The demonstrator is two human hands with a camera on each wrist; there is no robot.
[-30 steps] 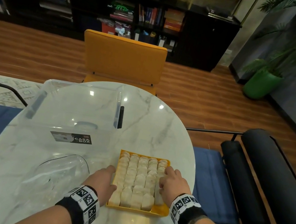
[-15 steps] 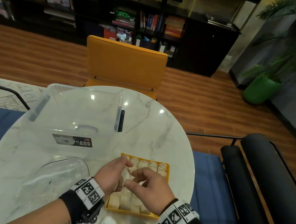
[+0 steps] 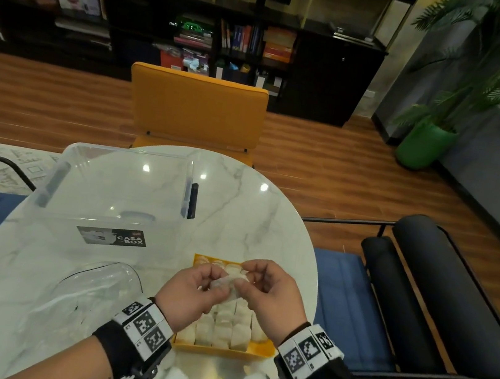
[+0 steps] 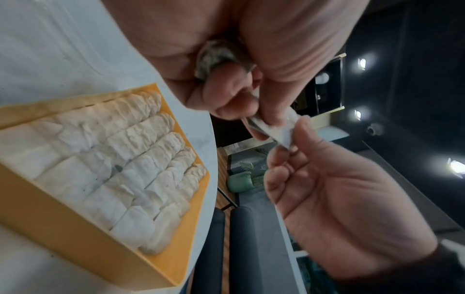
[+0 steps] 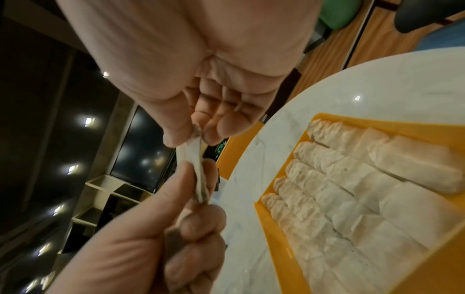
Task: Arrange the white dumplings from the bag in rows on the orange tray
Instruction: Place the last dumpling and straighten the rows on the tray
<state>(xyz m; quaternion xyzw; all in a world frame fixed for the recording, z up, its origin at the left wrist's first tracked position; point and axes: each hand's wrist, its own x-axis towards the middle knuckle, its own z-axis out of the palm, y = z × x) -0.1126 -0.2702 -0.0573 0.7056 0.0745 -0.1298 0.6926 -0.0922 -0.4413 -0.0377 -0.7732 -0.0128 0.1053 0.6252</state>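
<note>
The orange tray (image 3: 218,351) sits on the marble table near its front edge, packed with rows of white dumplings (image 3: 222,331); the wrist views show the same tray (image 4: 75,248) (image 5: 276,238) and dumplings (image 4: 113,159) (image 5: 365,189). Both hands hover together above the tray. My left hand (image 3: 216,278) and right hand (image 3: 244,281) each pinch one end of a thin, flat whitish scrap (image 3: 229,283) (image 4: 271,127) (image 5: 196,165). A crumpled greyish wad (image 4: 216,57) is tucked in my left palm. The hands hide the tray's middle rows in the head view.
A clear plastic storage box (image 3: 110,201) labelled CASA BOX stands on the table's left half. A clear plastic piece (image 3: 91,289), bag or lid, lies front left. An orange chair (image 3: 196,106) faces me; a black armchair (image 3: 436,298) stands right.
My hands left the tray's sides, rose and met above it. They now pinch the thin scrap between them, a little higher than half a second ago.
</note>
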